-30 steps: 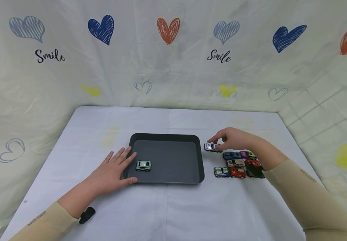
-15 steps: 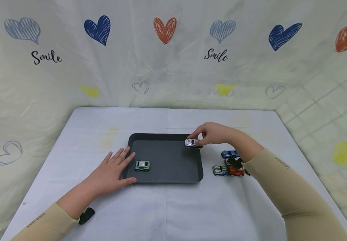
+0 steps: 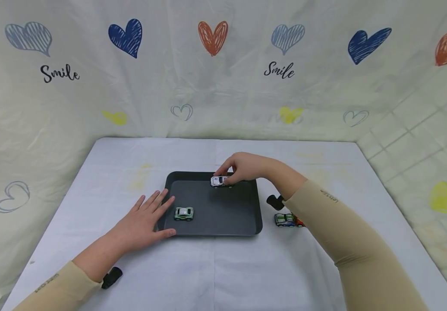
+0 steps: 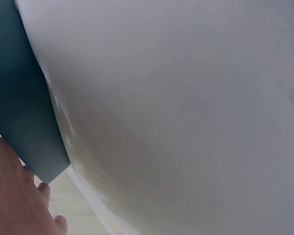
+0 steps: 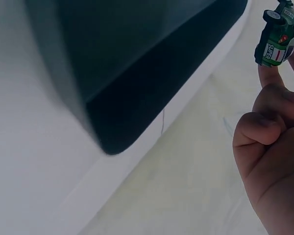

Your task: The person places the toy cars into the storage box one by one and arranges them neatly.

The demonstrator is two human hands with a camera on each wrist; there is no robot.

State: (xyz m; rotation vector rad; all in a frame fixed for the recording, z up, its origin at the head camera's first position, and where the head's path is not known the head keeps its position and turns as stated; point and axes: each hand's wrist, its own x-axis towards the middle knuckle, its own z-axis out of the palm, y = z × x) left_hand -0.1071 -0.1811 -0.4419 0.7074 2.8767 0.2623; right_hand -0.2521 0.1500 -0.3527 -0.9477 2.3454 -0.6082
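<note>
Over the far side of a dark grey tray (image 3: 223,231), my right hand (image 3: 243,166) pinches a small white toy car (image 3: 218,181) between thumb and fingers. In the right wrist view the held toy car (image 5: 278,39) shows a green side with a "SUPER" label, its other fingers curled toward the palm. My left hand (image 3: 142,224) lies with spread, straight fingers on the tray's left rim; the left wrist view shows part of that hand (image 4: 14,196) at the tray wall (image 4: 34,107). Inside the tray, near the left, a light green toy car (image 3: 184,213) stands on its wheels.
Right of the tray, a green, white and blue toy car (image 3: 284,219) and part of a red one (image 3: 299,222) show; my right sleeve (image 3: 344,233) hides the spot behind them. A white cloth (image 3: 192,276) covers the table. A heart-printed curtain (image 3: 243,86) hangs behind.
My right hand has carried the white toy car leftward from beside the other cars, across the tray's right rim, to above its far side. The left hand has stayed put.
</note>
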